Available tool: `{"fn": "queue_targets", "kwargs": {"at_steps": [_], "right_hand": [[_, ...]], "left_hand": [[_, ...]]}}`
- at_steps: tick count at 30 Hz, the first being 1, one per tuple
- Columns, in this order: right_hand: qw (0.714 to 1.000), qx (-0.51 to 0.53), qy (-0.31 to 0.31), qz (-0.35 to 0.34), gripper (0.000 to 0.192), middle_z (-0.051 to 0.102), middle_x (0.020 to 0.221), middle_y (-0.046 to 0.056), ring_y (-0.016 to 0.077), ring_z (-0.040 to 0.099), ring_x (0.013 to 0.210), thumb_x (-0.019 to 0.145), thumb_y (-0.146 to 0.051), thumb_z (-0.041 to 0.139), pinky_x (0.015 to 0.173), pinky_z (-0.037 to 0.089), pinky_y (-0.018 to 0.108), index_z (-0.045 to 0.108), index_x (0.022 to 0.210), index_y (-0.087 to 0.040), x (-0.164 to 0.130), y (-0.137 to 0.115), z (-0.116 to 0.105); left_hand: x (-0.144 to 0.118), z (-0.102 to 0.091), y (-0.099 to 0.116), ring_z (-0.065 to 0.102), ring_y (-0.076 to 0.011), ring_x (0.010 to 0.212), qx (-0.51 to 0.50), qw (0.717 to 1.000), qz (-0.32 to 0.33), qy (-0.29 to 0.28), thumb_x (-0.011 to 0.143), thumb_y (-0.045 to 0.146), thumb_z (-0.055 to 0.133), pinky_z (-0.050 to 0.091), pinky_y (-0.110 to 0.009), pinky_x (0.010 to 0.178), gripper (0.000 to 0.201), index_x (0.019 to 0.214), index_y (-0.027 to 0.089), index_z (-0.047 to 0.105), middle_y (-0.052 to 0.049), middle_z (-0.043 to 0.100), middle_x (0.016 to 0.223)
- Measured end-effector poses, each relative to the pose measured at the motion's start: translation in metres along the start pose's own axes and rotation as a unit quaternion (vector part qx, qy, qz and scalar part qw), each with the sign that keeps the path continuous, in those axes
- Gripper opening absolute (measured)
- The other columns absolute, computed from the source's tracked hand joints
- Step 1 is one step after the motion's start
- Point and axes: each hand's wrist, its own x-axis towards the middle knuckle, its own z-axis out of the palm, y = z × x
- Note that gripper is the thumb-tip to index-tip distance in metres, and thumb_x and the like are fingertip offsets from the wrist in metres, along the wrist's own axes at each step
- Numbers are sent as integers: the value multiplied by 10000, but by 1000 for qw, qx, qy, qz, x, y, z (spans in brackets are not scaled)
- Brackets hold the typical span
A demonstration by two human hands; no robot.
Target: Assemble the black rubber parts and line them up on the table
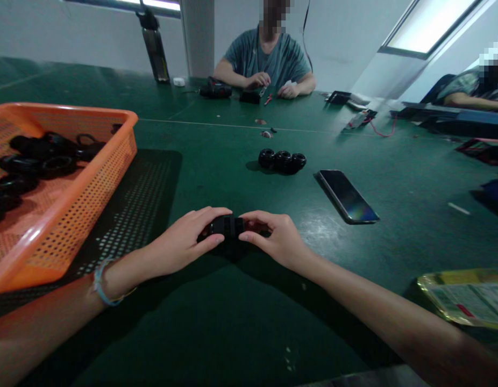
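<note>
My left hand [184, 239] and my right hand [275, 236] meet at the middle of the green table [233, 322]. Together they grip a small black ribbed part [228, 226], each hand closing on one end of it. Three similar black round parts [282, 160] sit in a row farther back on the table. An orange mesh basket [71, 215] at my left holds several black rings [35, 164].
A dark phone [347, 195] lies right of my hands. A yellow-edged packet [467, 298] sits at the near right. A person across the table handles small parts [265, 80]; another sits at the far right [475, 88]. A bottle [156, 48] stands at the back.
</note>
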Motion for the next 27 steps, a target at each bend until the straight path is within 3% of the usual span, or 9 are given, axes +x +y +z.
{"fn": "queue_targets", "kwargs": {"at_steps": [27], "right_hand": [[999, -37, -9, 2, 191, 659, 723, 4, 113, 567, 611, 791, -260, 626, 558, 440, 228, 670, 949, -163, 0, -1, -1]], "left_hand": [[-1, 2, -3, 534, -242, 1046, 4, 1000, 6, 8, 878, 377, 377, 400, -372, 892, 409, 1240, 197, 435, -79, 576, 1149]]}}
